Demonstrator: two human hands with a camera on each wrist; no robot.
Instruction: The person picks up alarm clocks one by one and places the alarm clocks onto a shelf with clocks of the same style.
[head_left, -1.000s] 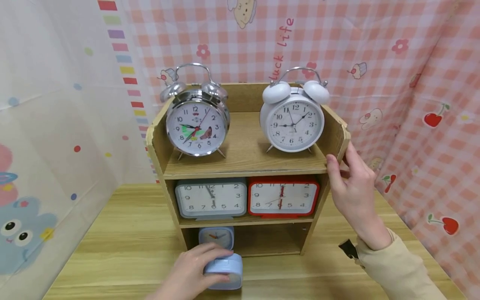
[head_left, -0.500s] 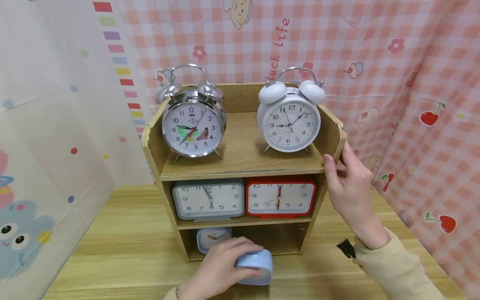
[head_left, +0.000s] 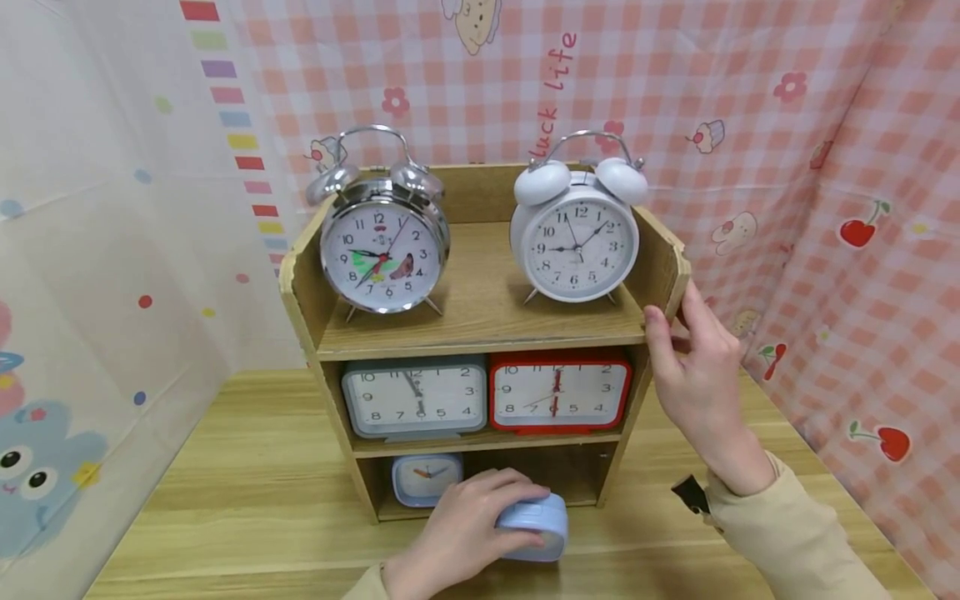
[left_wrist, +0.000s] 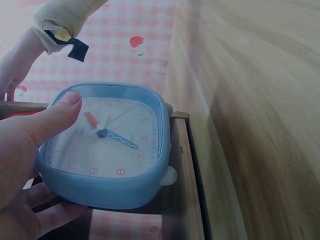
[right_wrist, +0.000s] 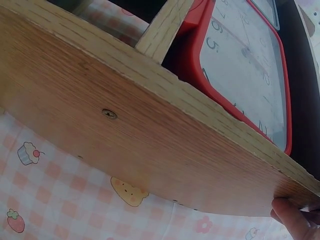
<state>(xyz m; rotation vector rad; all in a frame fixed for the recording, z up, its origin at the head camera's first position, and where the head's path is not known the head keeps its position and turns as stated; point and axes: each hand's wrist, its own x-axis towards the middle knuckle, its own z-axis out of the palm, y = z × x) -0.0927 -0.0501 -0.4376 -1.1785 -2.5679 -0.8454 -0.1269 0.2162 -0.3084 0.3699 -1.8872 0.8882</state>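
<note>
My left hand (head_left: 465, 525) grips a light blue alarm clock (head_left: 546, 527) in front of the bottom shelf, right of centre. In the left wrist view the thumb lies over the face of this clock (left_wrist: 107, 150), with fingers behind its body; its small feet point right. My right hand (head_left: 701, 383) holds the right side panel of the wooden shelf unit (head_left: 480, 337), thumb at the front edge near the top board. The right wrist view shows the side panel (right_wrist: 150, 135) and that hand's fingers (right_wrist: 290, 215) at its edge. A second light blue clock (head_left: 427, 481) stands at the bottom left.
A silver twin-bell clock (head_left: 386, 258) and a white one (head_left: 577, 250) stand on top. The middle shelf holds a grey clock (head_left: 415, 400) and a red-framed clock (head_left: 558, 393). The unit stands on a wood-grain table (head_left: 240, 467), with patterned curtains (head_left: 480, 100) behind.
My left hand has carried the light blue clock to the right along the front of the bottom shelf, uncovering more of the second blue clock. The right hand keeps its hold on the side panel.
</note>
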